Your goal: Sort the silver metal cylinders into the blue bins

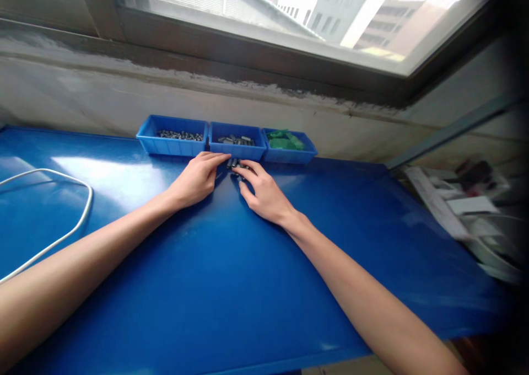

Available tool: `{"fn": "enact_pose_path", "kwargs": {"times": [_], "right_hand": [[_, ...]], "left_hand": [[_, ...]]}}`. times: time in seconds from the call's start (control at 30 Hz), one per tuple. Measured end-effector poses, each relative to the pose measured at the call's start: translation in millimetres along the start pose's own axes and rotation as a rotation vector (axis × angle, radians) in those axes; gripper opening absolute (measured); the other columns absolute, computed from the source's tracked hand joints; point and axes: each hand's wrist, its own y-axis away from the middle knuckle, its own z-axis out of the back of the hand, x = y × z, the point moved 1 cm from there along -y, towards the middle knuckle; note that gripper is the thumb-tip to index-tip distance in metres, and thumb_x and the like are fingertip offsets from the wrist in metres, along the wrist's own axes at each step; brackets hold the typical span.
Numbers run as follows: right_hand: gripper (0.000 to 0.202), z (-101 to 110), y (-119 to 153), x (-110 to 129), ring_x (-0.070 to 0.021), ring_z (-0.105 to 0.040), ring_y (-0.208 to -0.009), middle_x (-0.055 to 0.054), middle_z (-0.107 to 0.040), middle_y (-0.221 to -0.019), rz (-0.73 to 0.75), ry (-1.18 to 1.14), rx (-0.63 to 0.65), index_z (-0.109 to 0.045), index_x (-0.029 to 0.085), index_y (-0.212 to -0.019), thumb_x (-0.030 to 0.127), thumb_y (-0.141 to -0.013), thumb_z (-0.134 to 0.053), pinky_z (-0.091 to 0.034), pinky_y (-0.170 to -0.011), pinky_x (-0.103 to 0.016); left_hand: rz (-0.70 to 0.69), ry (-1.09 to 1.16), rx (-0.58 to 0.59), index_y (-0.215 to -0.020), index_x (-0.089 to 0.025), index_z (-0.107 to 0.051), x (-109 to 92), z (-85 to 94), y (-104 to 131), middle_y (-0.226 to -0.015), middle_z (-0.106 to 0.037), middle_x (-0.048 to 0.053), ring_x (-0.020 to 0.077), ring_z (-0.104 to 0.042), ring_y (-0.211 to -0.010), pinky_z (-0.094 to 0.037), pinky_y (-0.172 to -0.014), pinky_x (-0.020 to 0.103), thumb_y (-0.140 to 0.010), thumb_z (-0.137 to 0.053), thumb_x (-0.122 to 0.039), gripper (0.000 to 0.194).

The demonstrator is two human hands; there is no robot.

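Several small dark metal cylinders lie in a little heap on the blue table, close in front of the middle bin. My right hand reaches over the heap from the right, fingers spread and touching some of the pieces. On the left side of the heap is my left hand, its fingers stretched out and the tips beside the pieces. Neither hand has a piece visibly gripped. The fingers cover part of the heap.
Along the wall stand three blue bins: the left bin and middle bin hold small metal parts, the right bin green pieces. A white cable loops across the table at left. Blurred clutter lies beyond the right edge.
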Motion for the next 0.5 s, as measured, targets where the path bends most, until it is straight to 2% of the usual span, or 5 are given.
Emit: {"fn": "enact_pose_path", "kwargs": {"times": [0.17,0.3,0.5], "right_hand": [[0.046,-0.2,-1.1,-7.1,-0.0261,-0.053,-0.139,-0.013,-0.055,-0.149,0.113,-0.023,0.050,-0.064,0.022,-0.137,0.010,-0.098,-0.041,-0.045,-0.118,-0.049],[0.037,3.1,-3.0,-9.2,-0.0248,-0.059,-0.133,-0.011,-0.062,-0.141,0.129,-0.033,0.019,-0.068,0.024,-0.131,0.017,-0.101,-0.047,-0.048,-0.116,-0.047],[0.029,4.7,-4.5,-8.7,-0.0260,-0.064,-0.123,-0.013,-0.069,-0.130,0.099,0.058,-0.068,-0.070,0.017,-0.125,0.023,-0.100,-0.056,-0.051,-0.111,-0.045]], "left_hand": [[-0.051,-0.077,0.055,-0.140,-0.012,-0.062,1.5,-3.8,2.5,-0.138,-0.067,0.012,0.0263,-0.059,-0.126,-0.049,-0.110,0.044,-0.085,-0.041,0.002,0.060],[-0.077,-0.109,0.106,-0.136,-0.011,-0.064,-0.3,-3.7,2.9,-0.139,-0.066,0.012,0.0272,-0.056,-0.127,-0.047,-0.113,0.045,-0.083,-0.042,0.003,0.060],[-0.039,-0.106,0.120,-0.134,-0.012,-0.066,0.3,-3.2,3.5,-0.139,-0.061,0.015,0.0268,-0.059,-0.128,-0.047,-0.115,0.042,-0.085,-0.043,-0.003,0.054]]}}
